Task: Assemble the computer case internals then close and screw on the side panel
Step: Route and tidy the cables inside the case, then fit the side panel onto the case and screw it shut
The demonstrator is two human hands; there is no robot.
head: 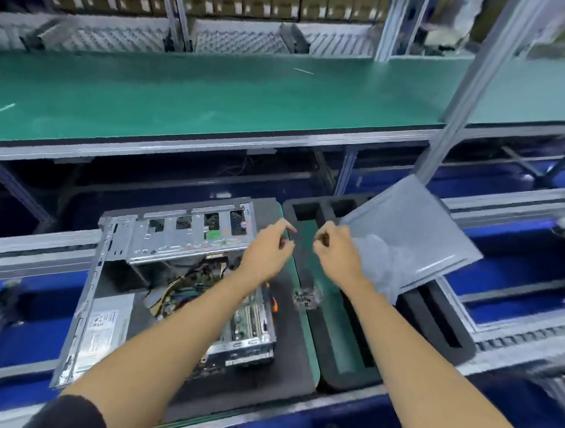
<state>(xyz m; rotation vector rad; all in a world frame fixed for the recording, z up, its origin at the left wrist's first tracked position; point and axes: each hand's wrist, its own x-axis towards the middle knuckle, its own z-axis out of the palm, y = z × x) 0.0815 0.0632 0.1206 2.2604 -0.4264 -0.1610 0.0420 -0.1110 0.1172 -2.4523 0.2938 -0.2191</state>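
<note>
An open computer case lies on its side on a black foam mat, with its motherboard, cables and drive cage exposed. My left hand hovers over the case's right edge, fingers loosely curled with nothing plainly in them. My right hand grips the corner of a grey antistatic bag, which it holds up over the black foam tray. A small blurred circuit board is below and between the hands, over the green strip beside the mat. Whether it rests there or is in the air I cannot tell.
A green-topped workbench spans the view above the conveyor level, with aluminium frame posts at the right. Metal conveyor rails and blue surfaces flank the pallet. Cardboard boxes fill the shelf at the back.
</note>
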